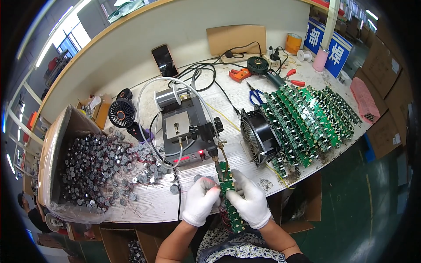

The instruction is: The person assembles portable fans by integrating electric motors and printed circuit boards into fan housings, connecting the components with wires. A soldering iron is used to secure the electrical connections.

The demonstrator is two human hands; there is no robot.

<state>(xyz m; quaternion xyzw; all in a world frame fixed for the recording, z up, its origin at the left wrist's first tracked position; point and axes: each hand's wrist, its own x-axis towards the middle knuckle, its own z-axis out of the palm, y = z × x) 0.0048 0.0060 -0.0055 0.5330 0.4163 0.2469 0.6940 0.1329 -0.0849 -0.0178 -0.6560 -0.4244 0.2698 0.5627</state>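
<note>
White-gloved right hand has the board gripped between thumb and fingers; left hand is pinched closed at its edge, can't tell on what. Board's far end sits just under the iron, so a slip there could mean a scorched fingertip or bad joint. Farther back, a bump could scatter the board pile.

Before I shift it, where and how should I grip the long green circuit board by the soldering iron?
Grip the green board by its long edges around mid-length, probably left hand from the left, right hand from the right: it's a narrow strip with components on its face, and its far end sits by the soldering iron.
</note>
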